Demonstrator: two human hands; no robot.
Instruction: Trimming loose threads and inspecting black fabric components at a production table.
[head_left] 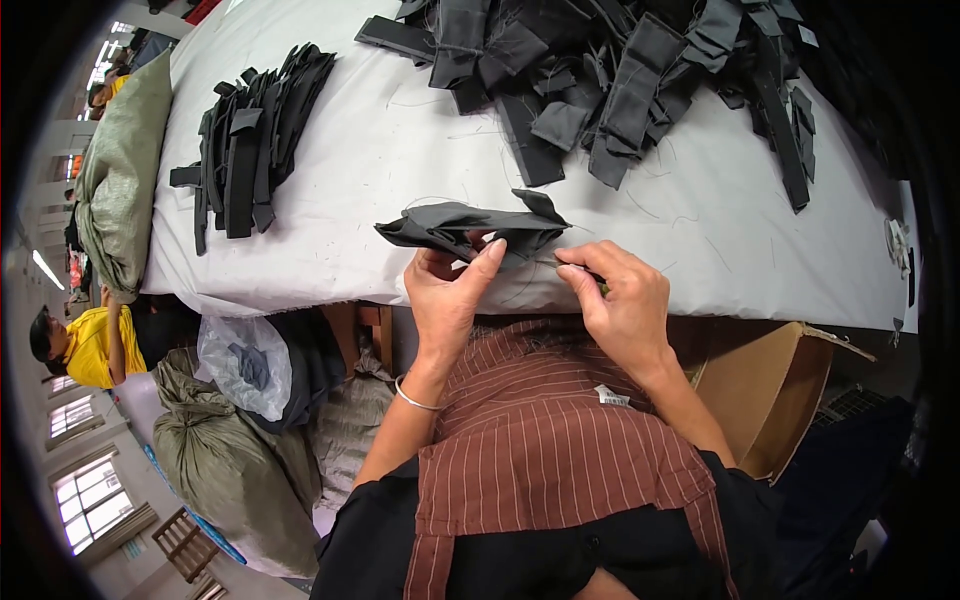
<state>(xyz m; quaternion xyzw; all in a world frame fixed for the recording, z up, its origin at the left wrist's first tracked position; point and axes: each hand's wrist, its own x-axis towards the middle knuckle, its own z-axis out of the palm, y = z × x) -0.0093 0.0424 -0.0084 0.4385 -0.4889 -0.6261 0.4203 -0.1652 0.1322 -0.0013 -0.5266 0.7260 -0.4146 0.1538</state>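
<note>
A folded black fabric piece [470, 226] lies at the near edge of the white table [400, 150]. My left hand [448, 295] pinches its near edge between thumb and fingers. My right hand [618, 297] sits just to the right, fingers closed around a small tool with a thin metal tip and a green part, pointing at the fabric. A silver bangle [412, 397] is on my left wrist. A brown striped cloth [560, 430] covers my lap.
A large heap of black fabric pieces [620, 70] fills the far right of the table. A neat stack of black pieces [250, 140] lies far left. A cardboard box [775, 385] stands at my right. Sacks [230, 470] and a person in yellow [85, 345] are at left.
</note>
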